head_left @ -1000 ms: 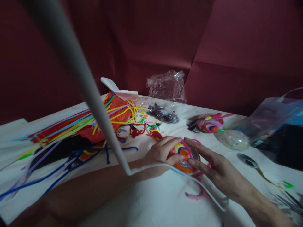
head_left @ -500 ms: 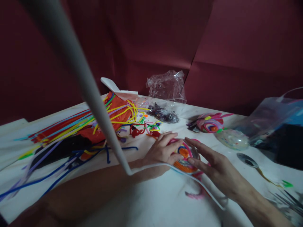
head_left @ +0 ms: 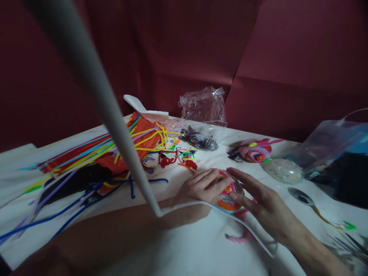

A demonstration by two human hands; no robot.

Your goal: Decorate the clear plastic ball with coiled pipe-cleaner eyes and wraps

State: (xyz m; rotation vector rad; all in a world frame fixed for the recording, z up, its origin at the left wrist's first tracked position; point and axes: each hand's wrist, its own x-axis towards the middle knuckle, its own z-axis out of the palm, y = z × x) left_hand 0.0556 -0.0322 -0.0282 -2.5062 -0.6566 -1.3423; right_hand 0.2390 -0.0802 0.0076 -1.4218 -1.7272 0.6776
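Note:
A round object wound with pink, orange and blue strands (head_left: 228,203) sits on the white table between my hands. My left hand (head_left: 202,186) lies over its left side and top, fingers together and pressed on it. At its right edge is my right hand (head_left: 255,195), with thumb and forefinger apart along the rim. A pink fuzzy strand (head_left: 237,238) lies just below the round object. Part of the object's face is hidden under my left fingers.
Colourful pipe cleaners (head_left: 83,151) spread over the left side. Farther back are a crumpled clear bag (head_left: 203,105) and a pink wound piece (head_left: 255,150). A clear dome (head_left: 283,170) and a dark round item (head_left: 300,195) lie right. A pale pole (head_left: 115,126) crosses the view.
My left hand has moved right and now covers more of the round object, including part of its orange centre. My right hand has barely moved.

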